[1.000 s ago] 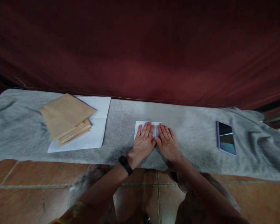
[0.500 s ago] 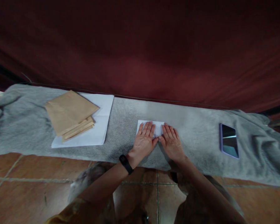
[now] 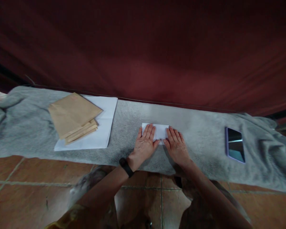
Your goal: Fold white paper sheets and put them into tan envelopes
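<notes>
L hand (image 3: pixel 144 146), R hand (image 3: pixel 177 147) flat on folded paper (image 3: pixel 160 130), envelopes (image 3: pixel 73 114) apart

The small folded sheet (image 3: pixel 160 131) is smooth, matt white paper. The grey cloth (image 3: pixel 200 140) under it looks fuzzy and dull. At nine o'clock, brown envelopes (image 3: pixel 72 114) of matt kraft paper lie on a smooth white paper sheet (image 3: pixel 103 133). At three o'clock, the phone (image 3: pixel 235 149) has a glossy glass face.

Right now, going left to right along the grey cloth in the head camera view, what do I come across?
brown envelopes → left hand → right hand → phone. The white sheet under the envelopes and the folded white paper under both hands overlap these, so they are left out.
</notes>
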A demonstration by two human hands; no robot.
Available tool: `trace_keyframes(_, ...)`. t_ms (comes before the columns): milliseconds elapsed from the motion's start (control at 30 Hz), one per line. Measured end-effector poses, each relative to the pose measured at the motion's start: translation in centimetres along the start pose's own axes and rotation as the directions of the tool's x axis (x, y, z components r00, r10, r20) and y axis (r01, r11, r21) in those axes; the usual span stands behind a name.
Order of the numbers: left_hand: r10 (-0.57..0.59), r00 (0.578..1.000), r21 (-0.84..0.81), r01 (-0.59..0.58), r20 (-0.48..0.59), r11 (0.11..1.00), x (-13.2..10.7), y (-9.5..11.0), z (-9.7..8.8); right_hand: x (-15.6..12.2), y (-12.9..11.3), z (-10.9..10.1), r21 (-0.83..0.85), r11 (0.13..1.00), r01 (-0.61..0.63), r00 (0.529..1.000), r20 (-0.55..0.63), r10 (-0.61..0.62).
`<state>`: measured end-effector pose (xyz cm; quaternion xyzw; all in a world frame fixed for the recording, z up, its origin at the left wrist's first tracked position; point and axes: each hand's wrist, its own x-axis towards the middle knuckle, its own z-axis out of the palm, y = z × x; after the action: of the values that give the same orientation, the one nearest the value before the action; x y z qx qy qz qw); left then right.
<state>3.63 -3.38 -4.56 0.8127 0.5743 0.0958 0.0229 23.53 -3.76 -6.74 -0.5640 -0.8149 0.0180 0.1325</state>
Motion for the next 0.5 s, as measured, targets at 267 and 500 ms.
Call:
trace_keyframes(267,-0.056,0.998,0.01,0.056,-0.027,0.998,0.0,-0.9,-0.2,-0.1,0.1,0.0,0.006,1.0,-0.006,1.0,-0.006,0.006)
trace_keyframes(500,-0.098,0.994,0.021,0.099,-0.05,0.995,0.2,-1.5,-0.2,-0.1,0.3,-0.2,0.012,1.0,-0.013,1.0,0.002,0.013)
